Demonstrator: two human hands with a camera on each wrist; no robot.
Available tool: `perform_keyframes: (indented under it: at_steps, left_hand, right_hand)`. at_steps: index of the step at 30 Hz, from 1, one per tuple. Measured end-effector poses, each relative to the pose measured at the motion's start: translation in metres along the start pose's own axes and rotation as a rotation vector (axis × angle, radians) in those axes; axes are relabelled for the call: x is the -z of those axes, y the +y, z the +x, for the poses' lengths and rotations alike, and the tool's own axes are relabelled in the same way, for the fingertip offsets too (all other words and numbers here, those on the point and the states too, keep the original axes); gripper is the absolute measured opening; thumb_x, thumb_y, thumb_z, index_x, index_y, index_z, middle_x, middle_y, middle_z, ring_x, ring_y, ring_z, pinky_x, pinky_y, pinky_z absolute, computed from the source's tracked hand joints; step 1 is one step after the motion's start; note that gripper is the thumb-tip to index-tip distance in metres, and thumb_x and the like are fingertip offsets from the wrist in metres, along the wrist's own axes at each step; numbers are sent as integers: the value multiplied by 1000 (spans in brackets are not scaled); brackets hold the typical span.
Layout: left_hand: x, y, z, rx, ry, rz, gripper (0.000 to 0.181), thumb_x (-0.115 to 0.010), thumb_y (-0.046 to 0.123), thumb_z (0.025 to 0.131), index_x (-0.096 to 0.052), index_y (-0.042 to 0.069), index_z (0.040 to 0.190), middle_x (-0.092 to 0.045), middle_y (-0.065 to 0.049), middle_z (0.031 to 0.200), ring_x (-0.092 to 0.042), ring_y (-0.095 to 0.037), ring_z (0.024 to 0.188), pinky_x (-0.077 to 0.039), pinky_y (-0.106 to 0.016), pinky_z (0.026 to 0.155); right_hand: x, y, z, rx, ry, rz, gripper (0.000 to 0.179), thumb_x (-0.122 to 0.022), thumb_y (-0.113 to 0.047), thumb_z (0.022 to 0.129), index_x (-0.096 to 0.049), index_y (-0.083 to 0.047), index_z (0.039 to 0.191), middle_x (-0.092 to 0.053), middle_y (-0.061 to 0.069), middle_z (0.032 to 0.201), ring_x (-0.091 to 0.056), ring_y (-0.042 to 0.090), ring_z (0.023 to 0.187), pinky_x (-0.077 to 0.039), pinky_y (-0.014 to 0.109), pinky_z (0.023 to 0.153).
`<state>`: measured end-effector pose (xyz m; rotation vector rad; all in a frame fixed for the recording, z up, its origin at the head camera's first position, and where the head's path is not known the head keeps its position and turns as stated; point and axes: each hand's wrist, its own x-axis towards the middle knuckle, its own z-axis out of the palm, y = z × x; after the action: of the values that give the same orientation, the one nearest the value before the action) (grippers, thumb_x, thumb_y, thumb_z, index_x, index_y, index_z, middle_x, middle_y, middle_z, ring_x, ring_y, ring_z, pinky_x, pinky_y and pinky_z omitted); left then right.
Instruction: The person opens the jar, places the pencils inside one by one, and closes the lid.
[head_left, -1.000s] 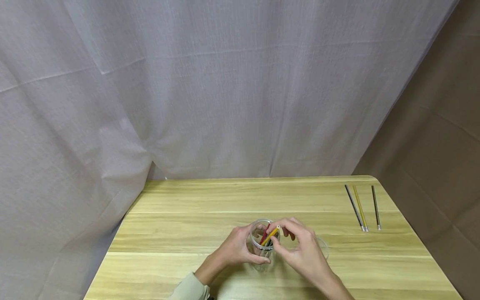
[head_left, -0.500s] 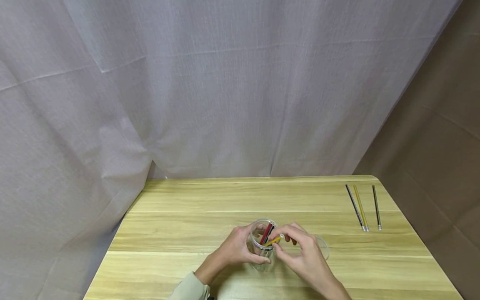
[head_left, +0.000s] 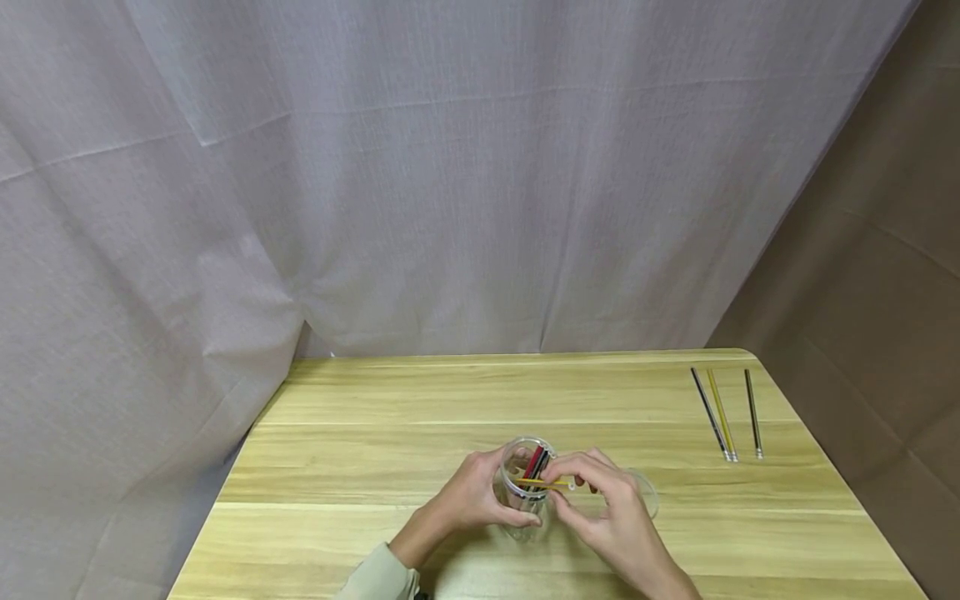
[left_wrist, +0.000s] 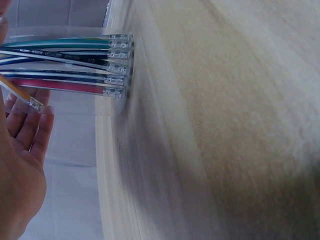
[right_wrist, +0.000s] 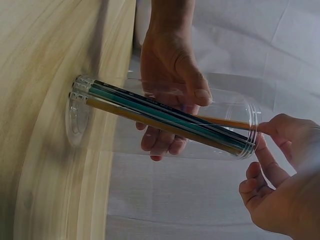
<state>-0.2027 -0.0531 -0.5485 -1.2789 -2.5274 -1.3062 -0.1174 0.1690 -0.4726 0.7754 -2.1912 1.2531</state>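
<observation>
My left hand [head_left: 472, 492] is wrapped around a clear plastic jar [head_left: 519, 531] near the front of the wooden table. Inside it lean several pencils, a red pencil [left_wrist: 60, 86] and green and dark ones among them, with their metal-banded ends at the jar's bottom. At the jar's mouth my right hand [head_left: 607, 504] pinches a yellow-orange pencil [head_left: 557, 484] between thumb and fingers. That pencil lies slanted, its banded end inside the jar, raised off the bottom beside the left fingers in the left wrist view. In the right wrist view, green pencils [right_wrist: 150, 107] show through the wall.
A clear round lid [head_left: 651, 497] lies on the table, partly behind my right hand. At the far right are a dark blue pencil [head_left: 708, 414], a yellow pencil [head_left: 722, 414] and a dark pencil [head_left: 753, 414]. Grey curtains [head_left: 450, 208] hang behind the table.
The yellow-orange pencil has tipped from steep to nearly flat across the jar's mouth, its outer end swinging down and to the right. The left hand and jar stay in place.
</observation>
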Motion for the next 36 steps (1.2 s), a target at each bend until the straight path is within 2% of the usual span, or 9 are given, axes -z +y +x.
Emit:
perform_keyframes:
  at_steps: [9,18,26,32,36]
  left_hand:
    - [0,0,1,-27,8,-5,84,-100,37,72,-59,18,143,-76,5,118,-69,-2,105,-55,-25,99]
    - [0,0,0,-13,-2,-22,85,-100,37,72,-58,19,144,-75,6,123,-69,-3,108,-53,-27,103]
    - [0,0,0,-18,0,-12,85,-99,38,74,-58,17,145,-76,5,119,-69,-3,106,-55,-25,99]
    - [0,0,-1,17,0,2,89,-100,39,72,-57,17,147,-76,2,122,-69,-5,108,-55,-28,101]
    - [0,1,-1,27,6,14,89,-100,39,71,-58,16,146,-76,0,123,-69,-7,109,-55,-29,102]
  right_hand:
    - [-1,-1,-1,31,-3,-17,42,-85,8,77,-75,-17,109,-77,-3,108,-67,13,99,-46,24,81]
    - [-2,0,-1,88,39,7,46,-86,9,75,-75,-15,113,-76,1,110,-65,14,99,-45,20,75]
    - [-1,0,-2,85,39,9,46,-85,10,75,-75,-15,113,-76,1,111,-66,14,102,-46,20,78]
    - [2,0,-1,95,55,-4,47,-85,11,73,-75,-14,112,-76,3,110,-65,14,100,-47,19,77]
    - [8,2,-1,59,67,-19,46,-84,12,74,-75,-14,111,-76,3,110,-64,12,99,-47,18,76]
